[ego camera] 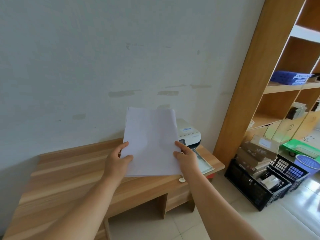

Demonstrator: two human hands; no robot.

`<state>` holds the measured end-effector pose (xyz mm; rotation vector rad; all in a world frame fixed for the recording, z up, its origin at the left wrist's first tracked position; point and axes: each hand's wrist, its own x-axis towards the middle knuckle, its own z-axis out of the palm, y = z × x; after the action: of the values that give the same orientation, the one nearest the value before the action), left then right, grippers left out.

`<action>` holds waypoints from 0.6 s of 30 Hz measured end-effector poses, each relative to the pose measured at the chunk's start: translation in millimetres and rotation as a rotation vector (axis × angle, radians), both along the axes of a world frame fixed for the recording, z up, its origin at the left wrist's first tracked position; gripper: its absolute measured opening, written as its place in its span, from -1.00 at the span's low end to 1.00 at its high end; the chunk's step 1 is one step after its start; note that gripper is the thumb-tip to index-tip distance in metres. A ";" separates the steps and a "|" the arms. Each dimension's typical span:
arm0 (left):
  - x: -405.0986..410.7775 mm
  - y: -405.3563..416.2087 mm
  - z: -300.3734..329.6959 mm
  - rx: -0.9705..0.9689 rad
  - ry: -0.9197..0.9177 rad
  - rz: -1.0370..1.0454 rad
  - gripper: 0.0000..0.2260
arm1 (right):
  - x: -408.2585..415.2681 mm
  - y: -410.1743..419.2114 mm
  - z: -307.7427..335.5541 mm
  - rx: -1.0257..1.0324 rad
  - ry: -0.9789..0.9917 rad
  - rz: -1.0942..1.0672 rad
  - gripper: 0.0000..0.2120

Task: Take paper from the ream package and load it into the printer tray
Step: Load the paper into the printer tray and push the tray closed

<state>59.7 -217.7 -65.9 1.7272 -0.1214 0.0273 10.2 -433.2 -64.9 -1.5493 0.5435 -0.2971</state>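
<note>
The paper (pixel 150 144) was a thin sheaf held up in the air over the far end of the desk (pixel 69 172), long axis running up and away from the person, top edge leaning toward the wall and one top corner curling a bit. Both hands had it by the near end: left hand (pixel 117 160) pinched shut on the left edge, right hand (pixel 186 156) pinched shut on the right edge, thumbs on top, fingers hidden behind.

The printer (pixel 189 134) sat just behind and to the right of the sheaf, mostly covered by it. The tray (pixel 205 163) stuck out from under the printer, toward the desk's right edge, just below and right of the right hand, so that hand was clearly the nearer one. My guess was the stack needed to swing right and down and tip flatter to line up with the tray. Couldn't see the ream package anywhere.
</note>
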 end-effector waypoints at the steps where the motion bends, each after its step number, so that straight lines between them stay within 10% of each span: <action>1: -2.6 -16.0 0.1 0.002 -0.001 0.010 -0.55 | -0.1 -16.2 0.3 0.001 0.005 0.008 -0.59; 18: 18.6 -194.5 -21.4 0.022 0.069 0.178 -0.57 | 55.5 -205.9 -20.6 -0.023 0.045 0.153 -0.60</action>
<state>78.2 -412.2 -87.3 1.7546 0.0836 0.0971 65.7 -639.1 -85.5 -1.6132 0.4550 -0.1524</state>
